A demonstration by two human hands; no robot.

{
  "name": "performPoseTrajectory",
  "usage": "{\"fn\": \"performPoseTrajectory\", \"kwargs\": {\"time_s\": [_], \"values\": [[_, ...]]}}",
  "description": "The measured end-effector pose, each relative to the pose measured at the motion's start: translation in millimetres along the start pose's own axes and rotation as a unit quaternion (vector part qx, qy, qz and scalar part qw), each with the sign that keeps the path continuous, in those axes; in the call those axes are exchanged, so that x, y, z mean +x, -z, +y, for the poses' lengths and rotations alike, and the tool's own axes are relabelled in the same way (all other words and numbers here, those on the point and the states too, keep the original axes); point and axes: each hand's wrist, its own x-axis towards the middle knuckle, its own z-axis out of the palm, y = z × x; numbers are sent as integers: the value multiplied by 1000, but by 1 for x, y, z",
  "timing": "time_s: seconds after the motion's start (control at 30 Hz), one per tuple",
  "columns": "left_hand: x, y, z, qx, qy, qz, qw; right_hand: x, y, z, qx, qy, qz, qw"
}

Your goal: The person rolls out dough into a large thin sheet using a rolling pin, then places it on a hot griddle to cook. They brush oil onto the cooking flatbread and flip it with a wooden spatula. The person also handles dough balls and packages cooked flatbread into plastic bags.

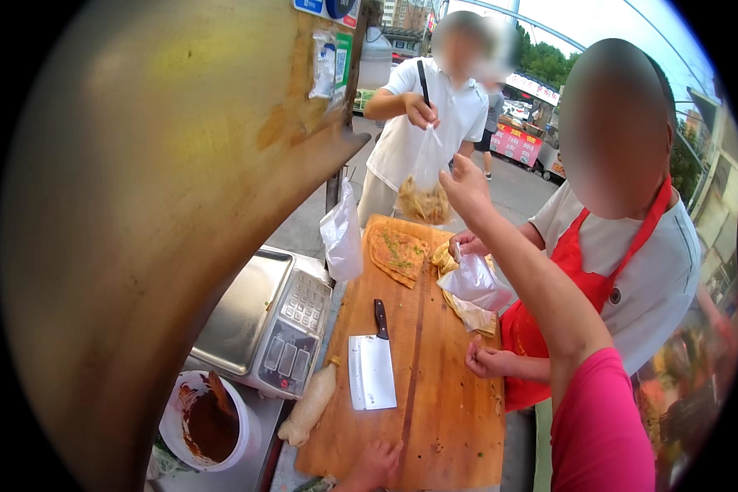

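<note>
My right hand (467, 187) is stretched forward beside a clear plastic bag (427, 194) of cut flatbread pieces; its thumb and finger are apart, and whether they touch the bag is unclear. A customer's hand (421, 112) grips the top of that bag and a black stick-like object. At the bottom, my left hand (378, 462) rests on the near end of a wooden cutting board (449, 393), holding nothing visible. A cleaver (372, 372) with a black handle lies farther up the board. Beyond it sits a flatbread piece (398, 251) topped with green bits.
A co-worker in a red apron (529, 317) holds a white plastic bag (476, 281) over more flatbread (467, 307) on the right. To the left are a digital scale (289, 332), a squeeze bottle (312, 403) and a bucket of dark sauce (249, 424). A large metal hood (129, 203) overhangs the left.
</note>
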Motion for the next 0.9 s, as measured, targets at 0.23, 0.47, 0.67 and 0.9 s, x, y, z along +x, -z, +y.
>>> {"fn": "performPoseTrajectory", "kwargs": {"time_s": [0.23,0.47,0.67,0.9], "values": [[-11,-6,-10,136,-113,48,983,-327,129,-102,198,153,-248,936],[-3,0,71,178,93,-89,976,-550,190,-32,358,-394,-324,782],[-175,26,186,-53,233,-63,969,-611,222,-14,328,-303,-447,775],[-476,65,243,46,605,-111,787,-705,186,-56,305,-207,-641,673]]}}
